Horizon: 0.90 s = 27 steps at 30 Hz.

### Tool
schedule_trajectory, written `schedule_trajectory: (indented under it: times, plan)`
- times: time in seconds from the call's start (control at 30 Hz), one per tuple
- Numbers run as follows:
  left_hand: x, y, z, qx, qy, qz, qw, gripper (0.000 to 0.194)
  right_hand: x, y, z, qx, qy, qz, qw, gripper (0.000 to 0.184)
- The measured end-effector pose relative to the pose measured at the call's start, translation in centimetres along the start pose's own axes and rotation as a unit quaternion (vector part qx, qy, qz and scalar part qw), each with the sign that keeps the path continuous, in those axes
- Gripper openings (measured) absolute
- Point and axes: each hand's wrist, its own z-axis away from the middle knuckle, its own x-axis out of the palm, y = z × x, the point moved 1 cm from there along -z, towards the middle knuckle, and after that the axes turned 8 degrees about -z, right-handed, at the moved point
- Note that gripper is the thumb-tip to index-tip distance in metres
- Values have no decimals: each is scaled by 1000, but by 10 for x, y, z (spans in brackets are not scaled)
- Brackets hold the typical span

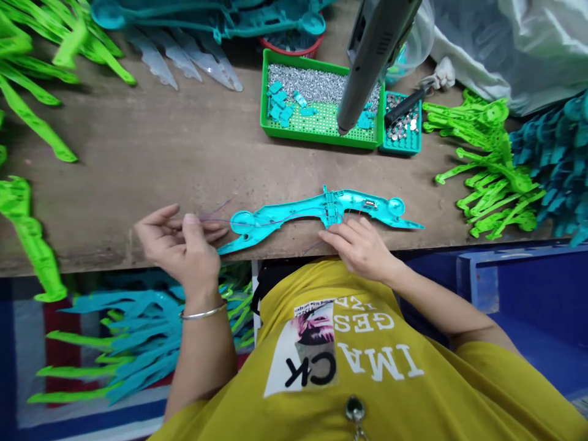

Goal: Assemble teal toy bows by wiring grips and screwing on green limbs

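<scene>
Just left of the turquoise plastic moulding (321, 208) lying by the workbench edge (114, 254), the left hand (181, 248) pinches thin purple wires (215, 209) between thumb and fingers; the right hand (361, 245) presses the moulding with slightly spread fingers. A sharp tug could snap or unseat the wires.

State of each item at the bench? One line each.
left hand: pinching thin purple wires
right hand: fingers resting on the teal plastic part
teal plastic part: lying flat on the bench, wires running along it
green perforated tray: holding loose silver pieces and small teal pieces
small teal tray: holding silver discs
grey power tool: hanging tip-down over the green perforated tray
</scene>
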Motion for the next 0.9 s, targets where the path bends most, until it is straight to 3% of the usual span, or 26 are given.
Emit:
schedule_trajectory:
  times: [0.07, 0.17, 0.27, 0.37, 0.43, 0.57, 0.67, 0.73, 0.9]
  plan:
    - [2, -1, 0, -12, -7, 20, 1000, 40, 10, 9, 7, 23, 4, 8, 1000, 34]
    - [6, 2, 4, -26, -20, 47, 998, 36, 7, 28, 16, 70, 55, -34, 995, 28]
    - [12, 9, 10, -21, -26, 63, 997, 34, -9, 45, 25, 148, 174, -58, 972, 21]
    - [17, 12, 10, -23, -1, 90, 996, 39, -21, 62, 31, 219, 303, -44, 926, 16]
    - [17, 9, 6, -29, 19, 97, 995, 38, -25, 71, 31, 225, 331, -49, 915, 15]
    - [15, -3, -7, -87, 55, 119, 988, 35, -26, 81, 26, 170, 253, -76, 949, 13]
    - [14, -8, -8, -172, 46, 195, 964, 38, -26, 84, 24, 132, 181, -58, 973, 15]
    - [15, -4, -3, -192, 33, 222, 955, 40, -29, 88, 27, 128, 158, -39, 978, 16]
    - [23, 17, 15, -178, -94, 226, 953, 45, -55, 111, 49, 137, 148, -10, 979, 13]
